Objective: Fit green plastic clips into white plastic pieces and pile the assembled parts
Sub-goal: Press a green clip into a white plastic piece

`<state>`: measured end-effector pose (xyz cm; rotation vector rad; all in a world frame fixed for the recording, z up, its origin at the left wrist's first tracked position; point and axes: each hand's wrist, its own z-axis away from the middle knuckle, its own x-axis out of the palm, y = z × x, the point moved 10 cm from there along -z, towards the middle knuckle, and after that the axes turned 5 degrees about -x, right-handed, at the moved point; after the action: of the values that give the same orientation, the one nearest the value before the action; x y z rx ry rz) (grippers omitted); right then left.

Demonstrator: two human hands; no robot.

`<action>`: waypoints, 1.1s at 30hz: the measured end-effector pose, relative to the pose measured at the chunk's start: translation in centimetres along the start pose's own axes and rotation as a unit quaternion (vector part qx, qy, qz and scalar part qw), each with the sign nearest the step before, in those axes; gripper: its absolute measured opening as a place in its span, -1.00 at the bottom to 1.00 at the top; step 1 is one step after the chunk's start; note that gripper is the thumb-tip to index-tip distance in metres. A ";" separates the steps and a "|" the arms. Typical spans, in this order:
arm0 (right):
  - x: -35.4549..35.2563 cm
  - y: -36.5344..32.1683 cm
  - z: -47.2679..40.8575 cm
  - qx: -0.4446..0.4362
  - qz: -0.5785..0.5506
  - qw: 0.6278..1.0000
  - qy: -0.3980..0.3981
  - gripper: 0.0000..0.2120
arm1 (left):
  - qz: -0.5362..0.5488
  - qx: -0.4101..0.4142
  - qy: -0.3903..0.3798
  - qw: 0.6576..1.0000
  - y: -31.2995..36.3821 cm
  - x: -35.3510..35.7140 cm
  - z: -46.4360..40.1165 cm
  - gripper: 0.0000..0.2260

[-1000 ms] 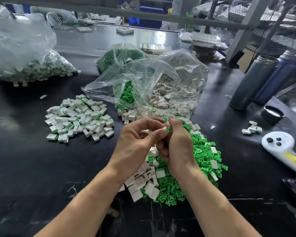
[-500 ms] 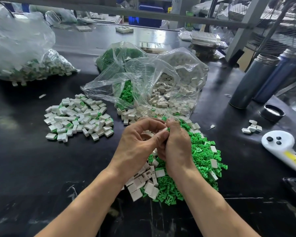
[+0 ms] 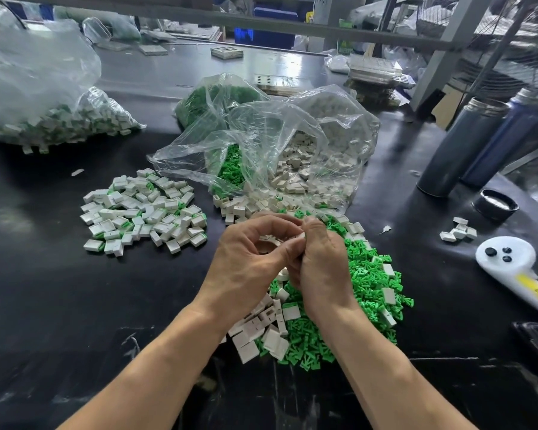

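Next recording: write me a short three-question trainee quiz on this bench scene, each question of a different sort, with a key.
1. True or false: the pile of assembled parts lies to the left of both hands.
2. Multiple choice: the loose green clips lie mostly A) inside the far-left bag, B) on the table under and right of the right hand, C) beside the two bottles.
3. Fill in: the left hand and right hand meet fingertip to fingertip above the ____ of loose parts.

Key: 1 true; 2 B; 3 heap.
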<state>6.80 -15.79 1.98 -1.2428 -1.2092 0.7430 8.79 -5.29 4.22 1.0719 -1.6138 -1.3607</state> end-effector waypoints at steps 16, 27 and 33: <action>-1.5 -2.9 -0.4 -0.124 0.161 0.979 -0.016 -0.84 | 0.000 -0.012 0.087 0.996 -0.5 -3.0 -0.1 -0.87; -2.2 -1.6 -0.8 -0.090 0.243 0.966 0.006 -0.87 | -0.235 0.050 0.096 0.966 0.7 -3.0 0.1 -0.86; -3.3 -1.4 -1.0 -0.067 0.251 0.965 0.041 -0.79 | -0.411 0.034 0.152 0.898 0.9 -5.8 -0.1 -0.83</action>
<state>6.61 -19.45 2.54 -1.7075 -0.8915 0.9755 10.86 0.18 4.96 2.0380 -0.9912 -1.5311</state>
